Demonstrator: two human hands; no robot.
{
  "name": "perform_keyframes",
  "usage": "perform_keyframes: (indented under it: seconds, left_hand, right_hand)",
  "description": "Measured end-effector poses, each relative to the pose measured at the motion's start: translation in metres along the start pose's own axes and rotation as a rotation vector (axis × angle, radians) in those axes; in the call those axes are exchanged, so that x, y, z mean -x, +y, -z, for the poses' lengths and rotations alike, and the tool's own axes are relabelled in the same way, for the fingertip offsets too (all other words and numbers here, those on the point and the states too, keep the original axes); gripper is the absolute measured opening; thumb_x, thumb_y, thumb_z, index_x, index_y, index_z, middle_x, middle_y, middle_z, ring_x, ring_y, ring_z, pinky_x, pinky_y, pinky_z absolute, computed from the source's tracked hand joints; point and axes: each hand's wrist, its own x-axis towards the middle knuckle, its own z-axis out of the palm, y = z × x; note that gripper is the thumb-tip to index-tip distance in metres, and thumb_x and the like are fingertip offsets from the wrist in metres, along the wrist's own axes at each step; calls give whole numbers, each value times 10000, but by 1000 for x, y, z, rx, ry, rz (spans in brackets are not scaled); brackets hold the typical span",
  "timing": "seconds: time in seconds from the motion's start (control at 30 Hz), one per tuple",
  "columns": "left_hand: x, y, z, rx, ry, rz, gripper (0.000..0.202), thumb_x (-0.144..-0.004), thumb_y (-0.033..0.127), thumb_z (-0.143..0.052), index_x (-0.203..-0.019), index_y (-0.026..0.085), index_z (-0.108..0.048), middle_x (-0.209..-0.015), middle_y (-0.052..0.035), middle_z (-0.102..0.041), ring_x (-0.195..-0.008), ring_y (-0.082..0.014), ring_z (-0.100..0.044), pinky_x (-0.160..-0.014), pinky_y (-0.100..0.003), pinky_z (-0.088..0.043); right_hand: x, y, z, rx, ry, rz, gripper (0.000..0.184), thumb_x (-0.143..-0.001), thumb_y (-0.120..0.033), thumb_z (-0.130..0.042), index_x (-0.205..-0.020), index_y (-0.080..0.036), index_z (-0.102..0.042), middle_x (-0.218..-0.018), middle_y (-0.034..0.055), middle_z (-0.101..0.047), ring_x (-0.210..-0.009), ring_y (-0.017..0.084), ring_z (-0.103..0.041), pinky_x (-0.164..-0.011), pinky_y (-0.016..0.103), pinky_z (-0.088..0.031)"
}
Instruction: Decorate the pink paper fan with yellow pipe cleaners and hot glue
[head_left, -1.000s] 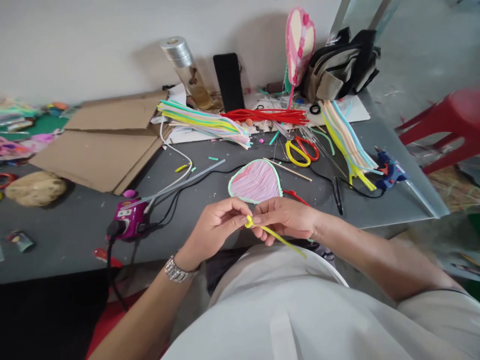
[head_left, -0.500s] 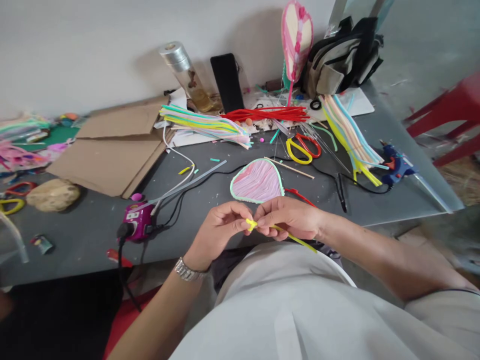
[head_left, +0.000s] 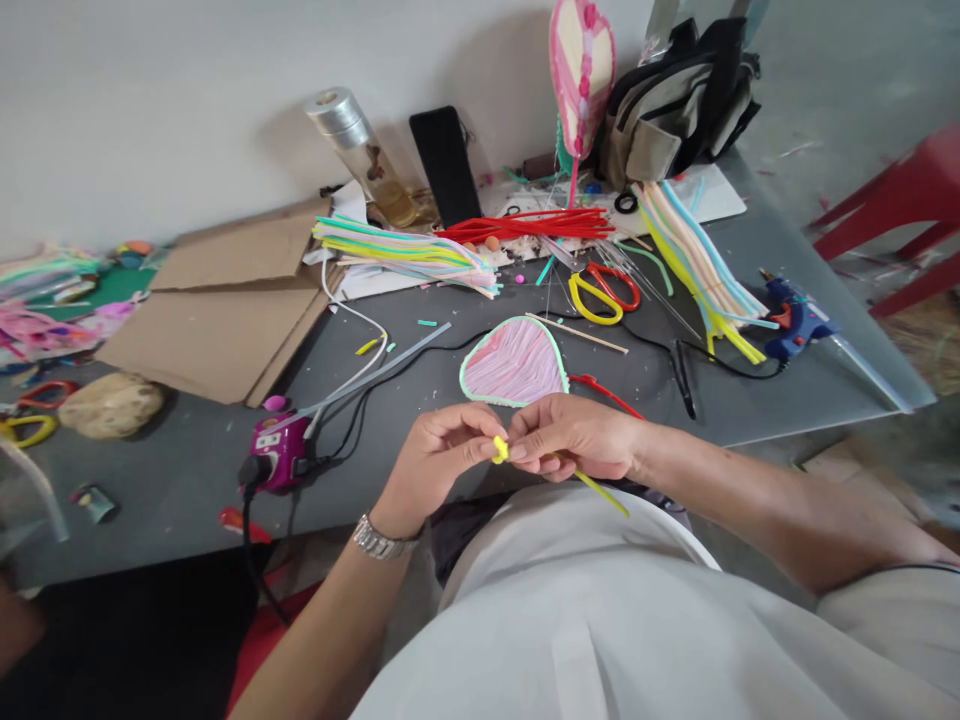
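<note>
Between my two hands is a yellow pipe cleaner [head_left: 500,450] with its end bent into a small knot-like twist. My left hand [head_left: 442,455] pinches that twist between thumb and fingertips. My right hand [head_left: 574,437] is closed on the pipe cleaner just beside it, and the loose tail slants out below the palm toward my lap. Just past my fingers lies a heart-shaped piece [head_left: 514,362] filled with pink and lilac strands and edged in mint green. A red pipe cleaner [head_left: 606,393] lies to the right of it, partly behind my right hand.
Scissors [head_left: 600,297], red pipe cleaners [head_left: 525,227] and a multicoloured bundle [head_left: 405,252] lie behind. On the right are another bundle [head_left: 694,265] and a blue glue gun [head_left: 799,318]. A purple power socket [head_left: 279,450] with cables, cardboard [head_left: 217,335] and a bottle [head_left: 364,155] are left.
The yellow twist has turned slightly and looks more compact between my fingertips. The tail has shifted a little below my right hand. The camera view has tilted slightly.
</note>
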Motion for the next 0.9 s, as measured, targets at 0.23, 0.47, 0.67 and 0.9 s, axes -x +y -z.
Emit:
perform_keyframes:
  seconds: [0.23, 0.47, 0.67, 0.9]
  left_hand:
    - [8, -1, -25, -179, 293, -229, 73, -879, 144, -753, -885, 190, -695, -901, -17, -719, -808, -113, -683, -755, -205, -569]
    - [12, -7, -31, -419, 393, -373, 125, -848, 81, -736, -918, 183, -720, -963, -59, -776, -891, -160, -742, -810, -250, -605]
    - [11, 0, -33, -486, 429, -364, 106, -837, 85, -722, -880, 182, -715, -890, -32, -780, -808, -134, -746, -753, -206, -606]
    - [11, 4, -29, -659, 402, -377, 130, -840, 84, -687, -904, 198, -687, -894, -18, -758, -809, -143, -710, -760, -250, -579]
  right_hand:
    - [-2, 1, -6, 1, 215, 111, 345, -548, -322, -887, -667, -151, -612, -523, -73, -528, -426, 20, -328, -414, 179, -160]
    - [-5, 2, -9, 56, 261, 197, 232, -602, -285, -757, -617, -179, -552, -483, -97, -461, -413, 18, -294, -429, 203, -146]
    - [-3, 6, -11, 159, 338, 262, 249, -621, -307, -794, -683, -178, -590, -530, -97, -483, -454, 32, -326, -439, 217, -182]
    - [-5, 5, -10, 124, 325, 268, 335, -600, -359, -862, -693, -172, -600, -527, -95, -473, -472, 36, -317, -445, 212, -172]
